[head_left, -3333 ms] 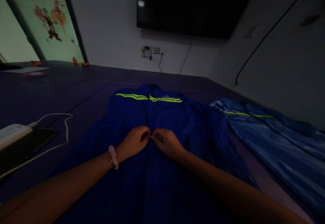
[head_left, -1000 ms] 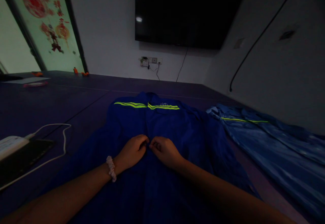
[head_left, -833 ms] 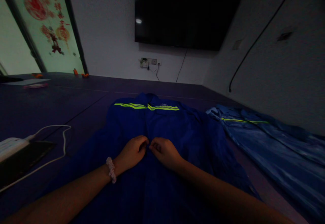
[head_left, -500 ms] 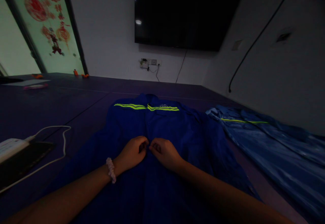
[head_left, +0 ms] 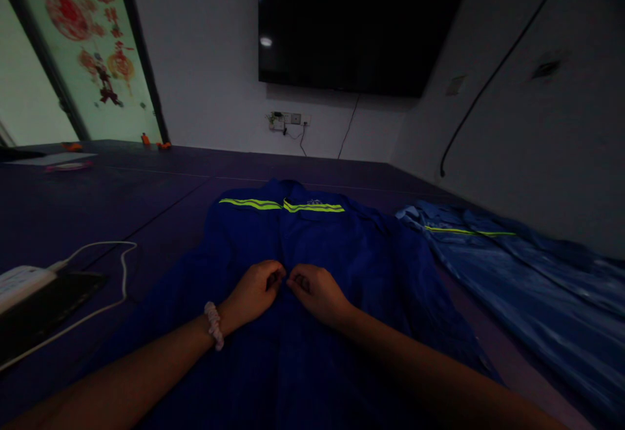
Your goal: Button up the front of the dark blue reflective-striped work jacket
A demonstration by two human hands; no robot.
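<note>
A dark blue work jacket (head_left: 336, 248) with yellow-green reflective stripes across its chest lies spread out, collar pointing away from me. Over its front opening, my left hand (head_left: 258, 288) and my right hand (head_left: 317, 292) are nearly touching. Both have thumb and fingers pinched together at the jacket's front edge, gripping the fabric there. Any button or fastener between the fingertips is too dark and small to make out. A pale scrunchie (head_left: 213, 326) circles my left wrist.
To the right lies a lighter blue garment (head_left: 517, 274) with a yellow stripe. At left are a white power strip (head_left: 24, 283), its white cable (head_left: 124, 274) and a dark flat object (head_left: 53, 306). A large black screen (head_left: 356, 26) hangs on the wall beyond the purple surface (head_left: 170, 183).
</note>
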